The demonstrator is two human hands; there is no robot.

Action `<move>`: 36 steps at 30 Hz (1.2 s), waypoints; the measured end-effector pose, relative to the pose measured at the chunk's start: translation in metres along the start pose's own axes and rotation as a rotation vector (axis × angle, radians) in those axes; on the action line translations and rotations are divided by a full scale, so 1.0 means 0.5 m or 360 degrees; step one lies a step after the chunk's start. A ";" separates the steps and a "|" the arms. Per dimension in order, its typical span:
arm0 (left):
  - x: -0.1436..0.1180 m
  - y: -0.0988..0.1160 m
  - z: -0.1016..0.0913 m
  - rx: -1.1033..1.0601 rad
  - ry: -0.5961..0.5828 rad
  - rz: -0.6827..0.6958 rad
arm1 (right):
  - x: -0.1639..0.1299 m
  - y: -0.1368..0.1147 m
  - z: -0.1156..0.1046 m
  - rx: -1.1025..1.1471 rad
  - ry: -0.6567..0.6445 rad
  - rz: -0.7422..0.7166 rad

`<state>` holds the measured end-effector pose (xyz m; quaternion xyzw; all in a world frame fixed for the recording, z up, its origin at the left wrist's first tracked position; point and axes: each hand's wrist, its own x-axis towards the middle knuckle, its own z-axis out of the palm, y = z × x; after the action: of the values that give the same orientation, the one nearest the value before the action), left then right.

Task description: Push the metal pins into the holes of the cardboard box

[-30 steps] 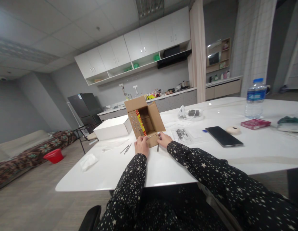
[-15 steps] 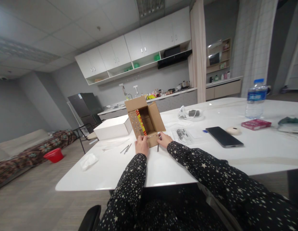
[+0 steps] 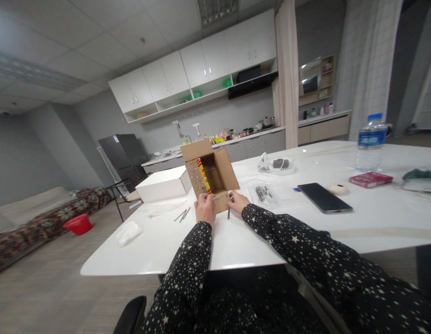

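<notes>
Both hands at the cardboard box near the table's front edge — left hand steadies the studded flap, right hand pinches a nail — grip closure unclear.

A brown cardboard box with a red and yellow strip inside stood on a glossy white worktop. Both sleeves were black, dotted with small white stars. Nearby lay a plain white box, a black phone, a red packet and a clear water bottle with a blue cap and label. A red basin sat on the grey floor.
</notes>
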<state>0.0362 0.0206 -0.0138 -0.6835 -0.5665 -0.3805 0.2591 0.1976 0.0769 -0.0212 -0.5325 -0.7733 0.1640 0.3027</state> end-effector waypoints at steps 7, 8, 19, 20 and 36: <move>-0.001 0.005 -0.003 -0.0087 0.0128 0.0149 | -0.002 -0.002 -0.001 -0.0005 -0.0011 0.0017; -0.002 0.007 -0.003 -0.0090 0.0122 0.0168 | -0.002 -0.002 -0.001 -0.0006 -0.0014 0.0023; -0.008 0.015 0.002 -0.0002 -0.0008 0.0356 | 0.005 0.004 0.006 0.0004 -0.0006 0.0000; -0.009 0.015 0.003 -0.0011 -0.0024 0.0364 | 0.005 0.004 0.006 0.0003 -0.0006 -0.0002; -0.013 0.013 0.010 -0.0123 -0.0269 0.0392 | 0.001 0.002 0.002 0.0029 -0.0019 0.0002</move>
<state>0.0431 0.0191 -0.0215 -0.7869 -0.4830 -0.3085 0.2288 0.1973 0.0778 -0.0222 -0.5292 -0.7732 0.1744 0.3028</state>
